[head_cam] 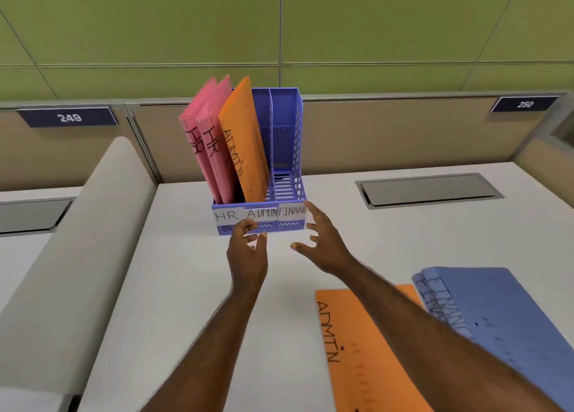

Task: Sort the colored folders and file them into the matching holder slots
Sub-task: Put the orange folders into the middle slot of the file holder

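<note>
A blue three-slot file holder (pixel 287 150) stands at the back of the desk, its front labelled HR, ADMIN and FINANCE. Two pink HR folders (pixel 205 150) lean in the left slot and an orange ADMIN folder (pixel 245 144) stands in the middle slot. The right slot holds nothing. My left hand (pixel 247 253) and my right hand (pixel 323 244) hover just in front of the holder's base, fingers spread, holding nothing. Another orange ADMIN folder (pixel 357 359) lies flat at the lower right, partly under my right forearm. Beside it lie two blue FINANCE folders (pixel 497 312), stacked.
The white desk (pixel 186 287) has a grey cable hatch (pixel 428 189) at the back right. A padded beige divider (pixel 77 240) runs along the left. Low partition walls with number plates 249 and 250 close off the back.
</note>
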`<state>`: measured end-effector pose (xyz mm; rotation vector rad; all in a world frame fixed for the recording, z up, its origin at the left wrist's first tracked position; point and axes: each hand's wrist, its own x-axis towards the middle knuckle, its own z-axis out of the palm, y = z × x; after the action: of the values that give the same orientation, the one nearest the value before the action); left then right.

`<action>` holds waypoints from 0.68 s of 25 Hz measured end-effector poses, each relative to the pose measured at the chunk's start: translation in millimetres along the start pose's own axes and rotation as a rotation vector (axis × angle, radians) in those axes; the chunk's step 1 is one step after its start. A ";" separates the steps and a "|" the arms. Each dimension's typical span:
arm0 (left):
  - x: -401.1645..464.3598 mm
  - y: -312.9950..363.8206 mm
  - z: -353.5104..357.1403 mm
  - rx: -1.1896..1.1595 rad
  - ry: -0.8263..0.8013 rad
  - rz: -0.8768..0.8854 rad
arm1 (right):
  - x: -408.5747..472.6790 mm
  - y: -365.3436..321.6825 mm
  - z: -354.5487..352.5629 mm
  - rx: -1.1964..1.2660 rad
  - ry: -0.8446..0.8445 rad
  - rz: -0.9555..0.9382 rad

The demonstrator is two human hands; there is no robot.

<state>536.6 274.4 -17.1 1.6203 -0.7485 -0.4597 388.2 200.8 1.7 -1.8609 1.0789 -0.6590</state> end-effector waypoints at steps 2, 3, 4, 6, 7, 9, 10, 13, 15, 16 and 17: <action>-39.2 -13.8 -0.4 0.016 -0.096 -0.032 | -44.2 31.5 -3.5 0.007 0.049 0.093; -57.7 -21.3 -0.2 0.031 -0.145 -0.047 | -65.4 47.2 -7.4 0.008 0.076 0.132; -75.4 -29.1 -0.1 0.041 -0.190 -0.064 | -86.2 62.7 -12.6 0.002 0.100 0.171; -104.0 -42.8 -2.8 0.045 -0.261 -0.089 | -123.7 85.8 -24.7 -0.026 0.140 0.234; -114.5 -48.3 -5.1 0.053 -0.289 -0.097 | -138.6 93.6 -31.2 -0.039 0.157 0.254; -134.6 -55.8 -10.0 0.078 -0.335 -0.125 | -167.1 105.4 -43.9 -0.044 0.176 0.295; -144.2 -58.6 -12.2 0.089 -0.354 -0.132 | -179.4 109.5 -49.7 -0.040 0.181 0.308; -173.5 -61.1 -15.6 0.129 -0.392 -0.134 | -212.1 117.2 -62.5 -0.036 0.177 0.315; -192.0 -61.2 -13.8 0.153 -0.401 -0.139 | -229.0 121.7 -67.6 -0.046 0.167 0.319; -204.2 -60.1 -12.1 0.161 -0.403 -0.145 | -239.2 124.5 -70.9 -0.064 0.160 0.319; -217.2 -58.5 -10.3 0.168 -0.405 -0.151 | -249.2 127.6 -74.3 -0.090 0.150 0.318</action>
<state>401.3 435.9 -96.7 1.7705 -0.9892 -0.8703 156.8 355.4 -78.7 -1.6823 1.4862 -0.5763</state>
